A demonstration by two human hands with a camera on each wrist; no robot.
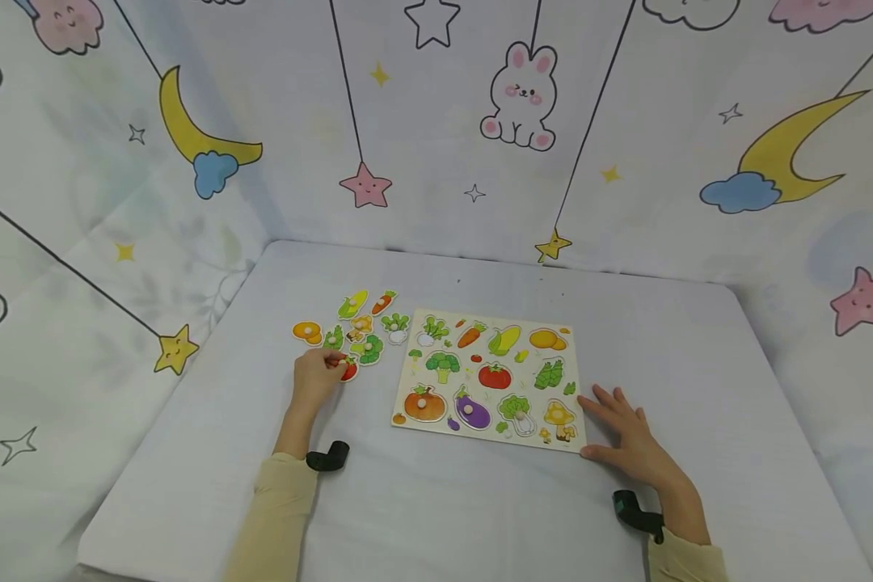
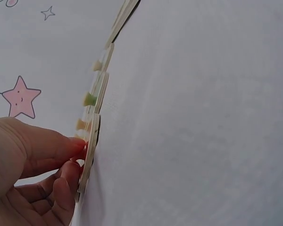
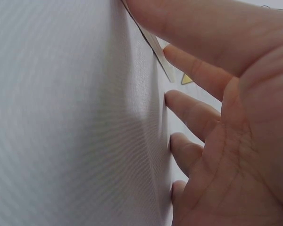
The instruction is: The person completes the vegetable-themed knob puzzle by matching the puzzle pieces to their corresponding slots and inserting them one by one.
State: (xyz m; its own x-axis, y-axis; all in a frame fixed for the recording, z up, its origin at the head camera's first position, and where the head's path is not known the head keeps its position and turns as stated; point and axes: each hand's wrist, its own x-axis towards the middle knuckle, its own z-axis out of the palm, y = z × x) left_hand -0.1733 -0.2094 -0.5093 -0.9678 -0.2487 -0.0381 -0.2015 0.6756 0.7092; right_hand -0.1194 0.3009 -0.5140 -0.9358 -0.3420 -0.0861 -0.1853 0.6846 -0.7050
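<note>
We have the orange pumpkin (image 1: 425, 406), purple eggplant (image 1: 478, 416) and leafy green cabbage (image 1: 517, 411) seated in the pale rectangular wooden board (image 1: 518, 383), with eight pieces (image 1: 371, 350) outside, including the knobbed red wooden tomato piece (image 1: 349, 369) left of it, pinched in our left hand (image 1: 317, 378), grip narrow, our right hand (image 1: 636, 440) spread wide.

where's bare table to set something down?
Free tablecloth: near side of the puzzle board, between the sleeves; behind the board, up to the backdrop; right of the right hand. Crowded: left of the board, loose pieces clustered by the left hand.
</note>
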